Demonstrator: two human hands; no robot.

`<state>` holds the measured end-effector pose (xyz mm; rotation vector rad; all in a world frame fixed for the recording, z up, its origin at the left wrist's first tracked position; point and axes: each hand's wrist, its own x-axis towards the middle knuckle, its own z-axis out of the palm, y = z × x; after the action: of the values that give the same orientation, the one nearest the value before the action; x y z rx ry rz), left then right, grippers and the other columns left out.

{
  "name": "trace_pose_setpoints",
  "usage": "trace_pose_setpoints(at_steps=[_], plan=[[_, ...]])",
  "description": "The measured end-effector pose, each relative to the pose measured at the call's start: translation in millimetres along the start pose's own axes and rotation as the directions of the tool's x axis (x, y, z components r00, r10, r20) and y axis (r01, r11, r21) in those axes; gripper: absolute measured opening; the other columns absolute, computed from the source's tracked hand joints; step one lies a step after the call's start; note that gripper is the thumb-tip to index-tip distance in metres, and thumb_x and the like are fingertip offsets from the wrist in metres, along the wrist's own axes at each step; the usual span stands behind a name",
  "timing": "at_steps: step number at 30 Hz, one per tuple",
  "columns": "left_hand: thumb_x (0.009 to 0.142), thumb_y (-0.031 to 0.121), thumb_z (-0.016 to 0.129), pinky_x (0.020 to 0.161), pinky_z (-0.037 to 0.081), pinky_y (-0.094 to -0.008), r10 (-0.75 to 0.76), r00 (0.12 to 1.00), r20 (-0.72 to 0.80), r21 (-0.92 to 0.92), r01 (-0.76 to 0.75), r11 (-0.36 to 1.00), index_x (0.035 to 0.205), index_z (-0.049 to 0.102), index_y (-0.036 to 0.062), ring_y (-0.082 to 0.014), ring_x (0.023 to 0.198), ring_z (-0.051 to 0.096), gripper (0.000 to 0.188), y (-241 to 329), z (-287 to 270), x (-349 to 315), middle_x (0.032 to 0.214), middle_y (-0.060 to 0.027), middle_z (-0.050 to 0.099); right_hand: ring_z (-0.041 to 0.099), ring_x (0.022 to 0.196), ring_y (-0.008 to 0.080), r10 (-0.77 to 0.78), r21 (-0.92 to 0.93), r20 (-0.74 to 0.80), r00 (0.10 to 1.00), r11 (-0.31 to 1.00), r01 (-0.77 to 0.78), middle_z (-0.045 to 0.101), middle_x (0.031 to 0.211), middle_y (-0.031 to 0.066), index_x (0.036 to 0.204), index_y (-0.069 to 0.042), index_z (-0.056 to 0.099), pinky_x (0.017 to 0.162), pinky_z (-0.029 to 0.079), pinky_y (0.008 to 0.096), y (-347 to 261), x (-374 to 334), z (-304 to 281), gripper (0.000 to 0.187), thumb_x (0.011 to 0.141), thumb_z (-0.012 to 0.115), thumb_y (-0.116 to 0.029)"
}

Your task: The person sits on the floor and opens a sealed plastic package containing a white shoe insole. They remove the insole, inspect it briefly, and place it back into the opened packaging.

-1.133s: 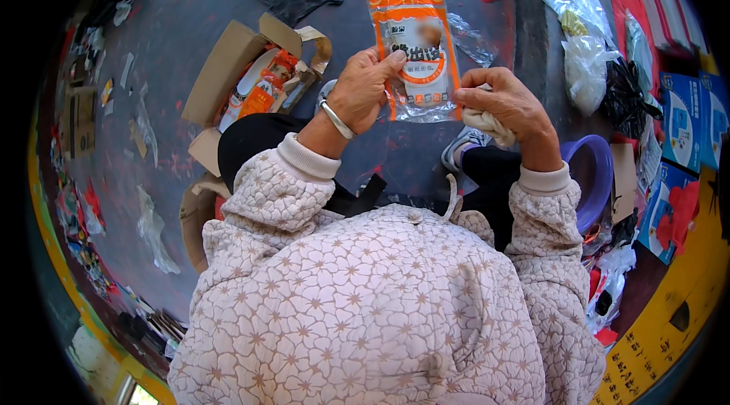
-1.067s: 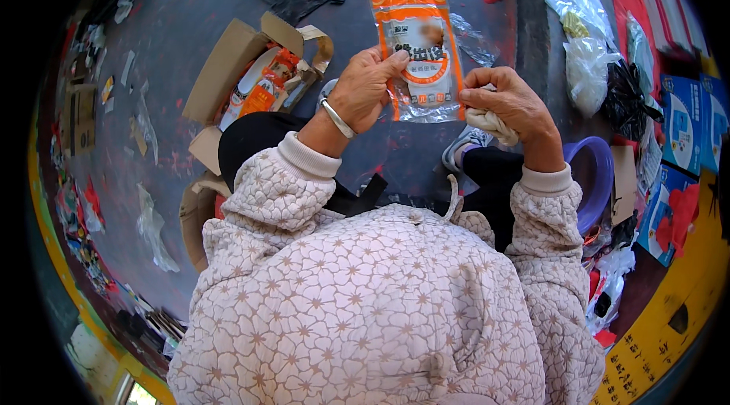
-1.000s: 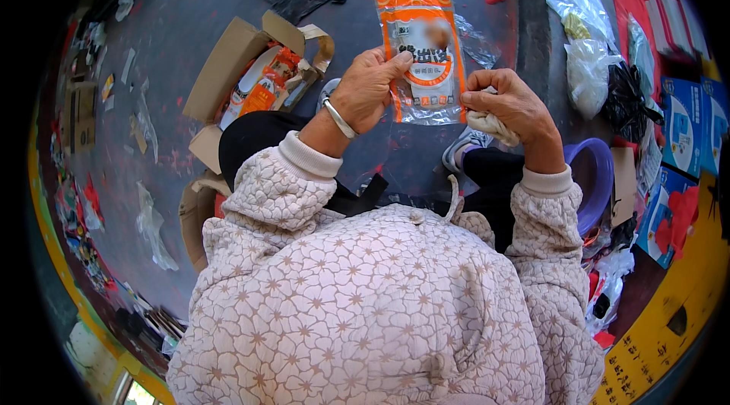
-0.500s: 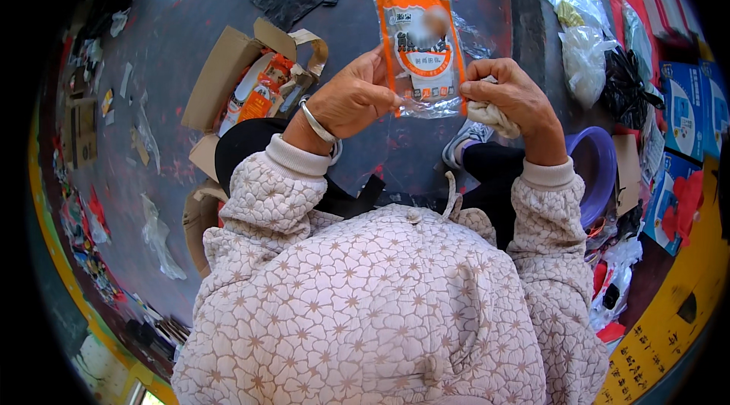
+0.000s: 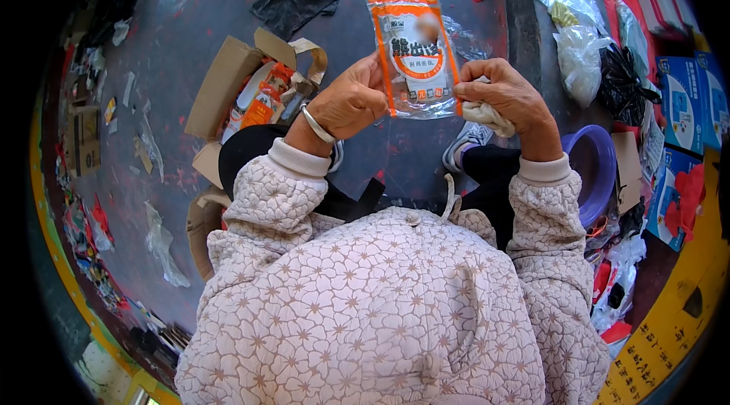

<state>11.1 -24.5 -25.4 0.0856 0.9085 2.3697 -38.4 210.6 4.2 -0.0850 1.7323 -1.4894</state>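
Both my hands hold up an orange and clear plastic pouch [image 5: 417,63], upright in front of me. My left hand [image 5: 351,97] is closed on its left edge, near the lower corner. With thumb and fingers, my right hand [image 5: 509,97] pinches the lower right edge. A crumpled off-white cloth [image 5: 489,117] is tucked in the right hand's fingers, below the pouch's edge. To the left of my left hand stands an opened cardboard box [image 5: 220,89] with orange and white packets [image 5: 262,104] inside.
A black plastic bag [image 5: 295,11] lies on the grey floor beyond the box. Right of my right arm stands a purple basin [image 5: 595,177]. Clear plastic bags [image 5: 579,63], a black bag [image 5: 625,89] and blue boxes [image 5: 679,101] crowd the right side. Scraps [image 5: 161,241] litter the left floor.
The pouch has tilted a little and its top has come slightly lower and to the left. Both hands have shifted slightly and keep their hold on it.
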Motion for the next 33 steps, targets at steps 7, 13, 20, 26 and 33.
trace_pose_setpoints(at_steps=[7, 13, 20, 26, 33], plan=[[0.081, 0.008, 0.057, 0.086, 0.049, -0.0357, -0.06, 0.99, -0.129, -0.2, 0.033, 0.979, 0.124, 0.037, 0.0018, -0.0202, 0.102, 0.057, 0.047, 0.0, 2.8, 1.9, 0.114, -0.0124, 0.054, 0.056, 0.061, 0.0083, -0.017, -0.048, -0.012, 1.0, 0.999, 0.017, 0.061, 0.072, 0.0064, 0.08, 0.005, 0.063, 0.056, 0.045, 0.0204, -4.2, -1.7, 5.2, 0.017, 0.075, 0.065, -0.012], [0.086, 0.01, 0.056, 0.07, 0.054, -0.0294, 0.013, 0.946, -0.323, -0.01, -0.017, 1.0, 0.11, 0.049, 0.0022, -0.0165, 0.084, 0.063, 0.026, -13.1, -10.1, 10.7, 0.1, -0.0099, 0.061, 0.055, 0.063, 0.0096, -0.072, -0.078, 0.023, 0.997, 0.994, 0.074, 0.06, 0.072, 0.0062, 0.077, 0.004, 0.063, 0.058, 0.044, 0.0217, -0.5, 2.2, 8.6, 0.017, 0.075, 0.063, -0.013], [0.084, 0.006, 0.058, 0.055, 0.052, -0.0252, 0.089, 0.933, -0.348, 0.068, -0.069, 0.995, 0.104, 0.052, 0.0024, -0.0155, 0.077, 0.063, 0.022, -12.9, -11.4, 11.8, 0.094, -0.0095, 0.062, 0.055, 0.064, 0.0102, -0.044, -0.123, -0.035, 0.998, 0.992, 0.039, 0.06, 0.073, 0.006, 0.079, 0.004, 0.064, 0.06, 0.045, 0.0229, -4.1, 1.2, 7.1, 0.018, 0.075, 0.063, -0.014], [0.086, 0.005, 0.055, 0.059, 0.052, -0.0266, 0.182, 0.835, -0.52, 0.09, -0.159, 0.983, 0.105, 0.052, 0.0032, -0.016, 0.08, 0.063, 0.02, -19.3, -8.7, 18.5, 0.095, -0.0084, 0.062, 0.057, 0.067, 0.0104, -0.247, -0.031, -0.564, 0.788, 0.96, 0.279, 0.058, 0.07, 0.0038, 0.081, 0.001, 0.062, 0.06, 0.047, 0.0251, -9.6, 4.7, -14.6, 0.017, 0.079, 0.062, -0.016], [0.087, 0.007, 0.053, 0.072, 0.052, -0.0272, 0.091, 0.884, -0.459, -0.118, -0.162, 0.98, 0.105, 0.053, 0.0027, -0.0157, 0.084, 0.061, 0.019, -28.7, -23.6, 27.8, 0.095, -0.0072, 0.06, 0.054, 0.074, 0.0234, -0.913, -0.858, -0.131, 0.386, 0.299, 0.418, 0.052, 0.081, 0.0081, 0.09, -0.004, 0.056, 0.062, 0.045, 0.0342, 0.3, 41.4, 75.3, 0.022, 0.072, 0.063, -0.014]])
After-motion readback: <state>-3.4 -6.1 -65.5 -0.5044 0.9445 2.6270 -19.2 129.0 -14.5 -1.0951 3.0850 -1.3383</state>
